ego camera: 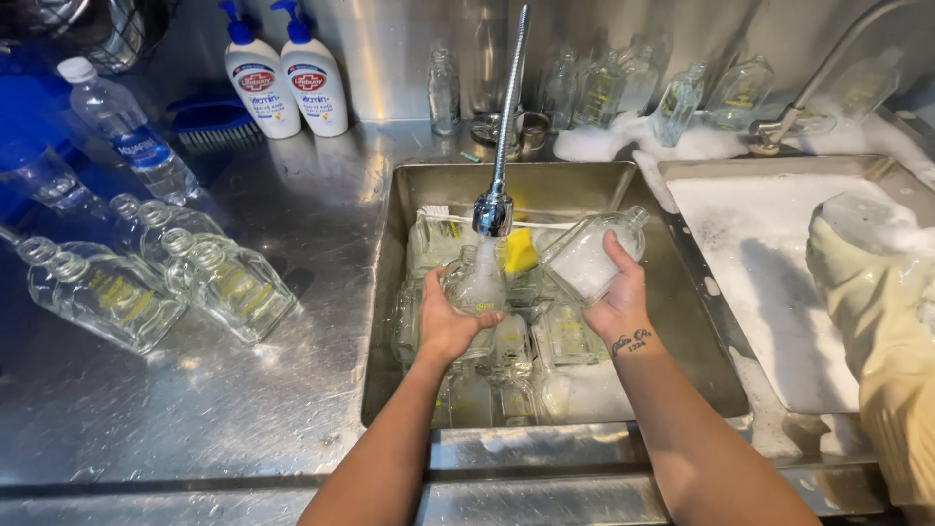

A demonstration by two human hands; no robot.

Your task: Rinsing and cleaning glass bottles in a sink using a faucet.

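Observation:
My left hand point(450, 323) grips a clear glass bottle point(477, 287) under the flexible faucet head point(494, 211), with water running onto it. My right hand point(617, 297) holds a second clear glass bottle point(590, 255), foamy inside and tilted with its neck pointing up and right. Both hands are over a steel sink point(687, 341) that holds several more glass bottles point(534, 343) in soapy water. A yellow sponge point(520, 251) and a white brush point(435, 211) lie at the back of the sink.
Several rinsed glass bottles point(166, 278) lie on the steel counter point(195, 409) at left. Two soap pump bottles point(286, 78) and a plastic water bottle point(125, 127) stand behind. A foam-filled basin point(760, 263) is at right, where another person's yellow-gloved hand point(877, 302) works. More bottles point(633, 93) line the back wall.

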